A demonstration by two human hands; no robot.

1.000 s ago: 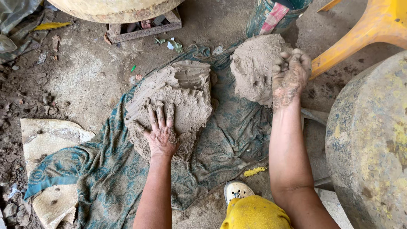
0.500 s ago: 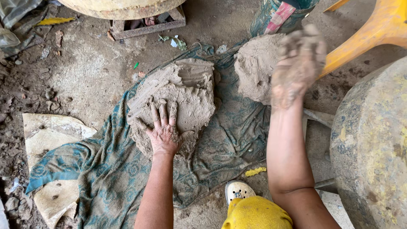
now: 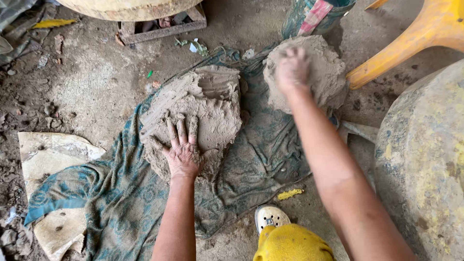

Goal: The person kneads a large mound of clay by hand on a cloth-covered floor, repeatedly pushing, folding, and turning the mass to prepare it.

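Note:
A large mound of wet grey clay [image 3: 208, 104] lies on a teal patterned cloth [image 3: 261, 150] spread over the dirt floor. My left hand [image 3: 182, 152] presses flat on the mound's near side, fingers spread. A second, rounder clay lump [image 3: 324, 72] sits on the cloth's far right corner. My right hand [image 3: 291, 70] is blurred with motion just in front of that lump's left side. It is coated in clay and curled like a fist around a clump of clay.
A yellow plastic chair leg [image 3: 411, 43] slants in at the top right. A big round clay-smeared vessel [image 3: 425, 159] fills the right edge. A bucket [image 3: 314, 12] and a wooden frame [image 3: 159, 29] stand at the back. A beige sheet [image 3: 48, 154] lies left; my shoe [image 3: 270, 217] is near.
My right hand pulled clay from the right lump, lifted it, and has now swung down and to the left. My left hand stayed pressed on the big mound.

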